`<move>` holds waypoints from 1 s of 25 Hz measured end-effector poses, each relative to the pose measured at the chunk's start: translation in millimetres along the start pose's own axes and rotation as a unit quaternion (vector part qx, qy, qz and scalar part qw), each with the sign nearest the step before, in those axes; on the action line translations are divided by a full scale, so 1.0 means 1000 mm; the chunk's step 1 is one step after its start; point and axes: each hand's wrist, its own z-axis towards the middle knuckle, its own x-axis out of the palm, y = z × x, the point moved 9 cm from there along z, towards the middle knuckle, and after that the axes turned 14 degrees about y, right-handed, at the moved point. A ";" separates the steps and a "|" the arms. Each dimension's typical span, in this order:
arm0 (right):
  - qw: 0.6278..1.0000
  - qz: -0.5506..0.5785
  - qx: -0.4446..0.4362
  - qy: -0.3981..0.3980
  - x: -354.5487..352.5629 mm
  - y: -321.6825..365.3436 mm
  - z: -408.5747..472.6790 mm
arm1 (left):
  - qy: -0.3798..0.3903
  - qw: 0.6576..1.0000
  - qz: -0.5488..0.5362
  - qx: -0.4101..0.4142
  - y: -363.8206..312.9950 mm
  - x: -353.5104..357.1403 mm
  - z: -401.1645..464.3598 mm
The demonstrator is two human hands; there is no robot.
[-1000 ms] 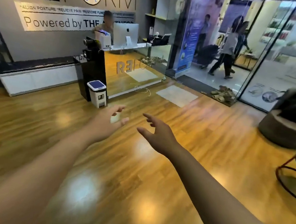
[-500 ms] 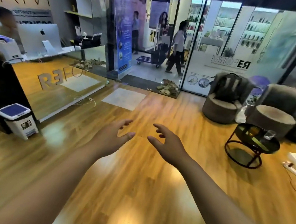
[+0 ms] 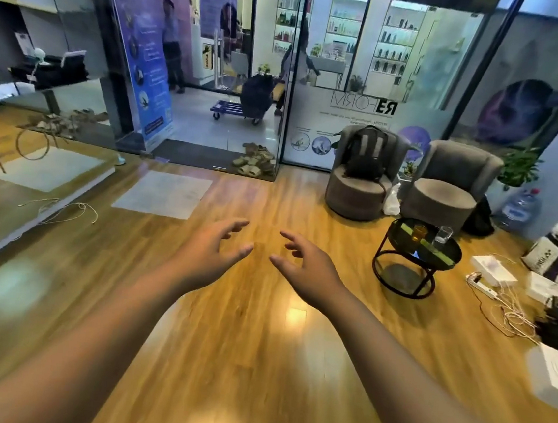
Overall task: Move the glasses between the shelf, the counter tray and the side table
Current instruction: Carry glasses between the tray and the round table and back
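A round black side table (image 3: 403,231) stands on the wooden floor at the right. On it are an amber glass (image 3: 419,233) and a clear glass (image 3: 442,235), both upright and a little apart. My left hand (image 3: 207,255) and my right hand (image 3: 306,269) are stretched out in front of me over the floor, palms facing each other, fingers spread and empty. Both hands are well to the left of the side table. The reception counter (image 3: 7,162) runs along the left edge; no tray shows on it.
Two grey armchairs (image 3: 445,191) stand behind the side table, one holding a black backpack (image 3: 366,151). White boxes (image 3: 493,275), a power strip and tangled cables (image 3: 508,311) lie on the floor at the right. Sandals (image 3: 253,164) sit by the glass door. A water bottle (image 3: 520,209) stands near the wall.
My view has swung to the right, away from the reception counter toward the side table and armchairs, which now appear nearer. Both hands stay out in front, empty.
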 end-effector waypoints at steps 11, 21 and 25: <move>0.981 -0.011 0.138 -0.135 -0.101 -0.070 0.137 | 0.128 0.983 0.010 0.133 0.010 -0.017 0.248; 0.947 -0.027 0.217 -0.237 -0.218 -0.158 0.191 | 0.197 0.956 -0.020 0.217 -0.038 0.028 0.437; 0.938 -0.020 0.234 -0.254 -0.269 -0.213 0.221 | 0.220 0.950 -0.031 0.220 -0.055 0.064 0.515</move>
